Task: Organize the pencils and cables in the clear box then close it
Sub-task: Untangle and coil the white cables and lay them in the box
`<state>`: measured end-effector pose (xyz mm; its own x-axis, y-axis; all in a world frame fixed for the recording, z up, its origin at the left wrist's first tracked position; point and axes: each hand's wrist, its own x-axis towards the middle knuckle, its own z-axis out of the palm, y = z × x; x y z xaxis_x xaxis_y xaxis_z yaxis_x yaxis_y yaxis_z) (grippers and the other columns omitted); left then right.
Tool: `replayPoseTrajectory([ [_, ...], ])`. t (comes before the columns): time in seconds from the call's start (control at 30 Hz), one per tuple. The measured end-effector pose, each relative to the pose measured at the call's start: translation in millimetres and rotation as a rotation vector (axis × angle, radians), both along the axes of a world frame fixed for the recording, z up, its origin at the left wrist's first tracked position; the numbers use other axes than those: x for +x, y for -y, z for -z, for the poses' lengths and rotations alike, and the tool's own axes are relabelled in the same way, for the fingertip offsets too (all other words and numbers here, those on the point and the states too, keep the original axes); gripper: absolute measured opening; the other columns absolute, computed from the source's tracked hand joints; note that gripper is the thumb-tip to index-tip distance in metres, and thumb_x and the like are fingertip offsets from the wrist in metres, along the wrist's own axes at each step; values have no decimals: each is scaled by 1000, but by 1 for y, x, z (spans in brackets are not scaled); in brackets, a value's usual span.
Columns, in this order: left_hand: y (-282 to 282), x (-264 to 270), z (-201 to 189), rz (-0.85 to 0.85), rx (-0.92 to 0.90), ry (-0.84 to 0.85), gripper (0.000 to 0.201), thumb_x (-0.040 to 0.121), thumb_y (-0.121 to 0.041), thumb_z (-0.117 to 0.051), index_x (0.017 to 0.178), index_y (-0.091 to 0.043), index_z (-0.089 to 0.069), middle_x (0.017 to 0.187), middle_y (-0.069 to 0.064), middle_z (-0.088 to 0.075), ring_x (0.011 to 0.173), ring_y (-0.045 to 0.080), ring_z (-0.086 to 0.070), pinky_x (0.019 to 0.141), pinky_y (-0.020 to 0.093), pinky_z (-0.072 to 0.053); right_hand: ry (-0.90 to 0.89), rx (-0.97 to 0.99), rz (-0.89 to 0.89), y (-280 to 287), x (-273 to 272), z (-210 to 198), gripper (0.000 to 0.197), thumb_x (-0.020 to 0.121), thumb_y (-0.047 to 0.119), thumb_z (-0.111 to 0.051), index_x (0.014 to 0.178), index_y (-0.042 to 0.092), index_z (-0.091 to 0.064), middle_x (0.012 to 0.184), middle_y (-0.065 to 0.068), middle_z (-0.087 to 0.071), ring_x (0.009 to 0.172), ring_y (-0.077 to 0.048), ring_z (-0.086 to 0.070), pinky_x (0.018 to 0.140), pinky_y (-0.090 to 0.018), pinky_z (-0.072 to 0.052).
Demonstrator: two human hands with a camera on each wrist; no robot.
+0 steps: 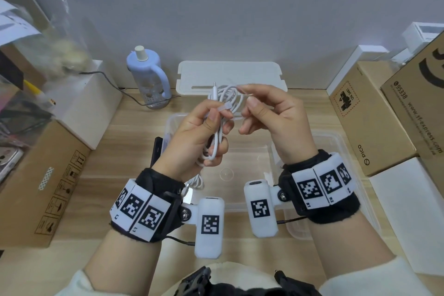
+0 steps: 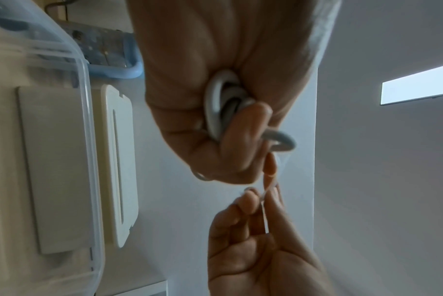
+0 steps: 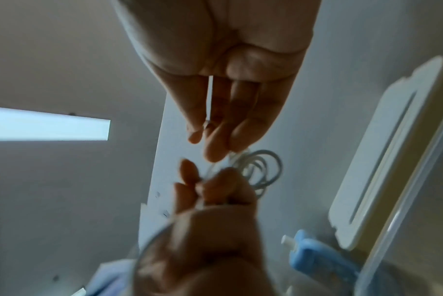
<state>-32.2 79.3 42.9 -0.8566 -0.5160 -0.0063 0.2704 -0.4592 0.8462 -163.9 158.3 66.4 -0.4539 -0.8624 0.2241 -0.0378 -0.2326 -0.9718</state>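
Observation:
In the head view my left hand (image 1: 216,132) grips a coiled white cable (image 1: 225,96) above the clear box (image 1: 310,144), fingers and thumb curled round the bundle. A thin pale tie (image 1: 227,107) wraps the coil. My right hand (image 1: 246,98) pinches the tie's free end between thumb and fingertips, just right of the coil. The left wrist view shows the cable loops (image 2: 216,104) inside my fist and the tie strip (image 2: 266,190) running to the right hand. In the right wrist view the strip (image 3: 210,96) passes between my right fingers. No pencils are in view.
The box's white lid (image 1: 230,74) leans against the back wall. A pale blue bottle (image 1: 149,74) stands at the back left. Cardboard boxes (image 1: 45,175) crowd the left side, and more cartons (image 1: 374,115) the right. A dark flat object (image 1: 157,151) sits by the box's left wall.

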Motion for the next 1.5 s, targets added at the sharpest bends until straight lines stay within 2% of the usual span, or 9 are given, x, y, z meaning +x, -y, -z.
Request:
replayPoseTrajectory([
  [0.07,0,-2,0,-17,-5,16,17,74,-40,-53,75,-26,-64,66,-3,-49,39,8,-33,36,9,-28,52,-23,-35,1,1,-3,12,85,10,-52,92,15,-61,68,4,-61,41,-13,-54,43,-21,-43],
  [0.17,2,-3,0,-33,-27,30,17,74,-39,-53,75,-26,-64,66,-3,-48,40,9,-32,37,9,-27,80,-57,-62,3,4,-7,8,85,14,-51,80,13,-58,64,7,-60,39,-11,-48,41,-20,-37],
  [0.4,4,2,-1,28,-57,-14,18,77,-38,-53,82,-27,-67,72,-1,-48,40,8,-32,36,11,-27,80,-7,62,5,5,4,14,86,14,-56,75,18,-62,57,11,-59,39,-7,-42,43,-17,-37],
  [0.6,3,4,0,64,-72,-45,17,79,-37,-54,81,-26,-67,72,-2,-48,39,6,-34,37,12,-29,76,12,32,3,5,4,13,84,18,-55,73,20,-62,49,11,-54,39,-6,-40,43,-17,-35],
  [0.77,5,4,0,81,-68,-92,19,78,-41,-62,84,-24,-65,74,-2,-50,39,6,-36,38,12,-30,117,10,16,1,4,5,17,83,20,-53,69,23,-63,41,7,-46,39,-8,-38,45,-18,-37],
  [0.93,6,4,1,90,-57,-102,22,75,-44,-67,83,-24,-65,74,-2,-51,39,6,-37,38,12,-31,118,11,-6,2,4,6,22,83,20,-54,65,26,-66,43,9,-46,40,-8,-39,46,-20,-37],
  [1.1,7,5,3,96,-57,-102,23,75,-44,-68,83,-23,-65,74,-2,-51,39,6,-38,37,13,-31,103,25,-2,-1,4,6,16,83,20,-54,69,20,-63,42,7,-47,39,-8,-40,45,-16,-37],
  [1.3,8,4,3,106,-83,-33,18,76,-38,-65,79,-20,-65,73,-1,-51,38,7,-38,37,12,-30,44,40,-61,-1,6,3,13,83,15,-53,72,17,-60,51,13,-58,42,-4,-41,45,-15,-37],
  [1.5,8,5,6,112,-87,-22,20,76,-39,-66,80,-20,-65,74,-1,-50,39,7,-39,37,12,-29,110,29,-31,0,8,7,13,82,19,-53,72,16,-60,55,8,-54,41,-6,-39,44,-18,-36],
])
